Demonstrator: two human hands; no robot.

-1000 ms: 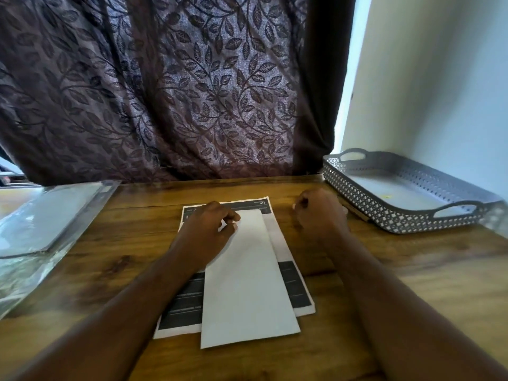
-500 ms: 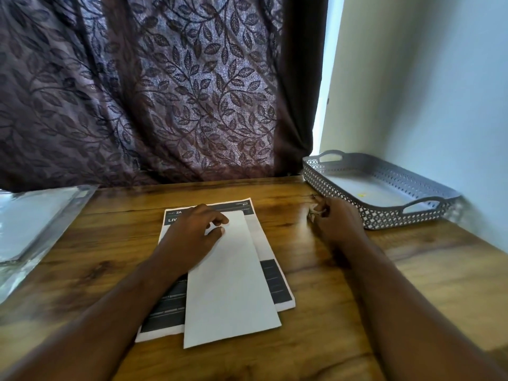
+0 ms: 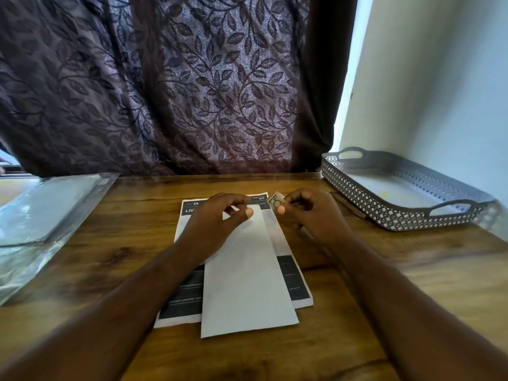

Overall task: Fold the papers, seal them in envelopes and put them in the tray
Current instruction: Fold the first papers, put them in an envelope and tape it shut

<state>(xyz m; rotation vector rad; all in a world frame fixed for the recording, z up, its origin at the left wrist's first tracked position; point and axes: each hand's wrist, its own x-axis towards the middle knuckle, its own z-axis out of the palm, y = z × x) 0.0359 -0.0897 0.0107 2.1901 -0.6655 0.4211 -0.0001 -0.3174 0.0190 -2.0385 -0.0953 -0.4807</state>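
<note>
Nearest, the white envelope (image 3: 247, 276) lies lengthwise on the printed papers (image 3: 181, 306) on the desk (image 3: 412, 270), unmoved since a second ago. At its far end the left hand (image 3: 217, 226) pinches the top edge between thumb and curled fingers, as before. The right hand (image 3: 313, 218), half a second ago beside the tray (image 3: 398, 215), is back by the envelope, pinching a small printed slip (image 3: 275, 202). Behind hangs the curtain (image 3: 178, 92).

Both forearms reach toward the far centre. Left hand (image 3: 217, 218) curled, thumb and fingertips pinching the envelope (image 3: 247, 270) at its far end. Right hand (image 3: 310, 215) pinches a small printed piece (image 3: 274, 202).
</note>
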